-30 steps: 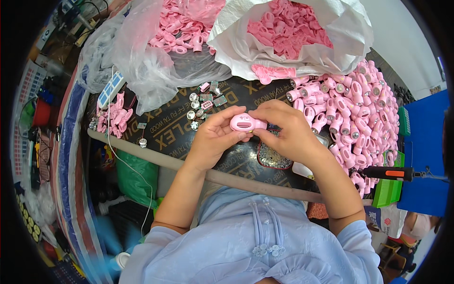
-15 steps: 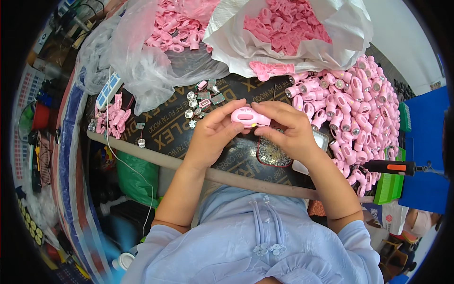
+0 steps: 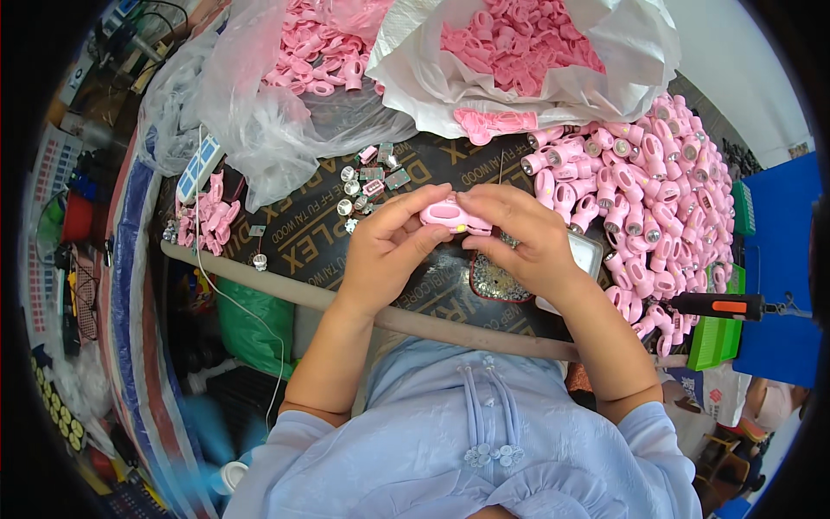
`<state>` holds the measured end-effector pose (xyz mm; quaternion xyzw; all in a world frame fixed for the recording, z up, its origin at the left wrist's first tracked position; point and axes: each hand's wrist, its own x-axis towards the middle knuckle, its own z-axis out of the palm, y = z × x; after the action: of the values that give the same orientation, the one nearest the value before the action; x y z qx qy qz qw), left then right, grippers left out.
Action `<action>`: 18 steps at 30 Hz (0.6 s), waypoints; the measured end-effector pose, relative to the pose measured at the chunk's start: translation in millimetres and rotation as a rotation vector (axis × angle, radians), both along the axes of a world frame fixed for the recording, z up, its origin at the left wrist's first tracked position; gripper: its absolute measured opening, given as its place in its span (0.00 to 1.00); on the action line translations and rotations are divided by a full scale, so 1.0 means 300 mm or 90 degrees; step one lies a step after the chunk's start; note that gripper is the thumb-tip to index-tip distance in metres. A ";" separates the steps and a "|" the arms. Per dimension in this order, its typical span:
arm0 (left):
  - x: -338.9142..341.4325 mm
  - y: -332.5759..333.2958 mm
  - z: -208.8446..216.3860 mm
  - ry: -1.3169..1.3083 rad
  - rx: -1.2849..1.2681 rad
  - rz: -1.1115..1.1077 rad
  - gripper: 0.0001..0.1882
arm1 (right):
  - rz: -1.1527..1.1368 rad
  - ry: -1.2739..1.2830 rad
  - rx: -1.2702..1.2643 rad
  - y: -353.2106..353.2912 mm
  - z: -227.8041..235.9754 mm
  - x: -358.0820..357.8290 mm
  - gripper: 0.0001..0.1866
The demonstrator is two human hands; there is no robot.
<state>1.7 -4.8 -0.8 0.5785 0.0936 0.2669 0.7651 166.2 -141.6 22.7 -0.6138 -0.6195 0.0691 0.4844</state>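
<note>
A pink flashlight (image 3: 443,213) with an oval handle opening and a small yellow part lies level between my two hands, above the front of the table. My left hand (image 3: 385,246) is closed round its left end with thumb and fingers. At the other end my right hand (image 3: 532,242) pinches it, fingers on top and thumb beneath. The fingers cover part of the flashlight's right end. Below my right hand lies a red-rimmed dish (image 3: 497,281) of tiny metal pieces. Just beyond my left hand are small circuit boards (image 3: 397,179) and silvery reflector cups (image 3: 345,208).
Many pink flashlights (image 3: 661,203) are heaped at the right, beside a green basket (image 3: 719,333) and a hanging black-and-orange electric screwdriver (image 3: 722,304). A white sack (image 3: 415,82) and a clear bag (image 3: 259,130) hold pink parts at the back. More pink parts (image 3: 212,216) lie left.
The flashlight has turned slightly in my fingers, and my right fingers have shifted a little over its right end. Both hands stay in nearly the same place.
</note>
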 end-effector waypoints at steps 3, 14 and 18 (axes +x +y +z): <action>-0.003 0.001 0.003 0.000 0.013 -0.009 0.24 | -0.005 0.021 -0.005 -0.008 -0.004 0.002 0.26; 0.013 -0.009 0.018 -0.024 -0.143 -0.072 0.18 | -0.013 0.004 0.033 -0.004 -0.007 -0.017 0.27; 0.037 0.001 0.009 -0.036 -0.087 -0.073 0.17 | -0.020 -0.031 0.022 -0.024 -0.002 -0.013 0.27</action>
<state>12.6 -4.5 1.8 0.5212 0.0566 0.2319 0.8194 162.3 -148.7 22.1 -0.6167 -0.6223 0.0354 0.4808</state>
